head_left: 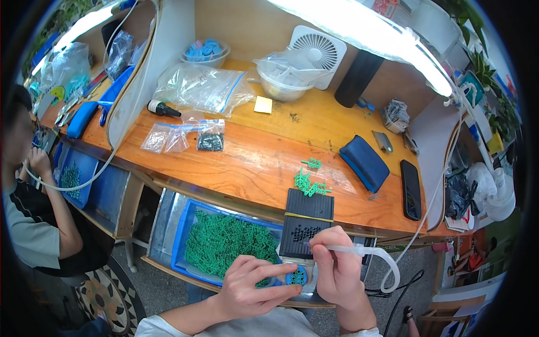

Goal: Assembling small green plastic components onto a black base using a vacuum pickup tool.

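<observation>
My left hand point(252, 286) pinches a small blue round disc point(296, 276) with holes, held over the lap edge of the bench. My right hand point(336, 265) grips a thin pen-like tool with a clear tube point(377, 257) looping off to the right; its tip points at the black ridged tray point(306, 221) that holds several tiny dark parts. A blue bin point(182, 236) to the left of my hands is full of green plastic parts point(227, 241). A few green parts point(309, 184) lie on the wooden bench above the tray.
On the wooden bench point(252, 163) lie small zip bags point(182, 136), a large clear bag point(196, 87), a metal bowl point(283, 84), a white fan point(317, 51), a blue pouch point(364, 163) and a black phone point(411, 189). A co-worker point(33, 213) sits at the left.
</observation>
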`<state>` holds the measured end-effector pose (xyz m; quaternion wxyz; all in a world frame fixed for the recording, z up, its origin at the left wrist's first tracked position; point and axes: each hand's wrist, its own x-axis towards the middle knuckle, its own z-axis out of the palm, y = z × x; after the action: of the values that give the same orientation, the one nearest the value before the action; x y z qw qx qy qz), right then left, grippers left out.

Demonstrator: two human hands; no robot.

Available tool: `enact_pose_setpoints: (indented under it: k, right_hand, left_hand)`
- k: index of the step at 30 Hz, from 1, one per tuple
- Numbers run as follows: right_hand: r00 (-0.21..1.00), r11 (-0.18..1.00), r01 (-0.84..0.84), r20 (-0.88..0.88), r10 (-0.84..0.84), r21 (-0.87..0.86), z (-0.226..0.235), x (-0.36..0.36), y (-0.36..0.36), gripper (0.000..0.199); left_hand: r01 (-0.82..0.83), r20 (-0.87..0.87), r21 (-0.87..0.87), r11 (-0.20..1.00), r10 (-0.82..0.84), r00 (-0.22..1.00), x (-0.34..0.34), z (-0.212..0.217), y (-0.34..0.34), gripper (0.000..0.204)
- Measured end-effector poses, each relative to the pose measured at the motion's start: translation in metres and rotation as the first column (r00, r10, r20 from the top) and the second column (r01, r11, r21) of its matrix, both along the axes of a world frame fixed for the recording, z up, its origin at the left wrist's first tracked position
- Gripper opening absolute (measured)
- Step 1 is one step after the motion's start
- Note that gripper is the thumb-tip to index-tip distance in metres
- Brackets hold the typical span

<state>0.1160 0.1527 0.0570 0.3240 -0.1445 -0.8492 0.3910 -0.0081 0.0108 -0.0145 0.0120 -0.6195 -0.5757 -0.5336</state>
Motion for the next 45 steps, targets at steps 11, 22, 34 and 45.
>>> enact_pose_setpoints:
  k: [11,22,34,45]
  right_hand:
    - [0.995,0.987,-0.086,0.030,0.091,-0.139,-0.005,0.024,-0.008,0.010]
    - [0.973,0.958,-0.233,-0.041,0.229,-0.165,-0.012,0.032,-0.020,0.015]
    - [0.967,0.959,-0.248,0.033,0.254,-0.135,-0.002,0.031,-0.016,0.008]
    - [0.995,0.996,0.084,0.058,-0.084,0.012,0.001,0.006,0.014,0.006]
  left_hand:
    - [0.003,0.003,-0.006,1.000,-0.003,1.000,0.000,0.000,0.000,0.027]
    - [0.032,0.046,-0.022,0.999,-0.031,0.998,0.000,0.001,-0.001,0.031]
    - [0.030,0.048,-0.018,0.999,-0.029,0.998,0.000,0.003,0.000,0.029]
    - [0.012,0.021,-0.025,1.000,-0.011,1.000,0.000,0.003,-0.001,0.032]
